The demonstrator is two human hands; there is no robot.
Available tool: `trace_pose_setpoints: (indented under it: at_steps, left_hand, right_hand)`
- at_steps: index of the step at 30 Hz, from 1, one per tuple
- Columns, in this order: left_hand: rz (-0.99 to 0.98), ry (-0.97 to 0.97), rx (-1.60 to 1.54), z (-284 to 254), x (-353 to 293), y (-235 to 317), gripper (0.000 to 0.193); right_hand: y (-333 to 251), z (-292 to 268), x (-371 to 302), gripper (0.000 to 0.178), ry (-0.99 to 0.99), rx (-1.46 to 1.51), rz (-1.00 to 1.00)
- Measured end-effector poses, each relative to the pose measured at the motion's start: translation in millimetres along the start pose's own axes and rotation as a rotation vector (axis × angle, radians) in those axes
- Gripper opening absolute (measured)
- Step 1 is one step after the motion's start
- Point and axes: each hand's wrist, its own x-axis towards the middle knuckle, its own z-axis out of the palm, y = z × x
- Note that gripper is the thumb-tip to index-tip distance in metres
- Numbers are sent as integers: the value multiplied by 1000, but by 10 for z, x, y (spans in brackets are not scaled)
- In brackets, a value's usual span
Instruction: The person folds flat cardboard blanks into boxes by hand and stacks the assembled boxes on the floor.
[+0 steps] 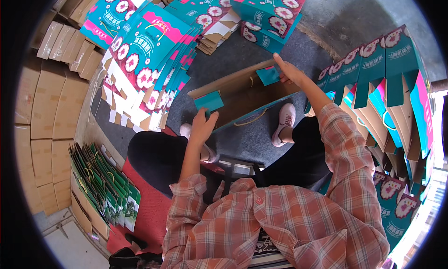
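An open cardboard carton [238, 101], brown inside and teal outside, is held over the floor in front of my knees. Small teal flaps stand at both of its ends: a left flap [209, 101] and a right flap [268, 76]. A cord handle [250, 120] hangs along its near side. My left hand [202, 124] grips the near left corner, with the thumb apart from the fingers. At the opposite end, my right hand [290, 72] holds the upper right edge, its thumb pointing up and some fingers hidden behind the carton wall.
A pile of flat teal-and-pink printed cartons [144, 49] lies ahead on the left. Opened teal cartons [385, 82] are stacked at my right. Flattened green cartons [107, 185] lean at lower left beside brown boxes [58, 101]. My shoes [284, 124] flank the held carton.
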Motion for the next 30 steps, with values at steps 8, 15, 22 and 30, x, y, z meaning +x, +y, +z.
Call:
trace_pose_setpoints:
  at_steps: [8, 15, 22, 30]
  left_hand:
    - [-68, 65, -93, -101, -121, 95, 50]
    - [-26, 171, -144, -249, -236, 33, 40]
    - [78, 73, -190, -202, -66, -90, 50]
    - [-34, 98, -148, 203, 70, -319, 95]
  right_hand:
    - [241, -229, 159, 93, -151, 100, 32]
    - [190, 80, 193, 83, -94, -845, -332]
    - [142, 307, 297, 90, 103, -1221, -634]
    - [153, 420, 262, 86, 181, -1228, -602]
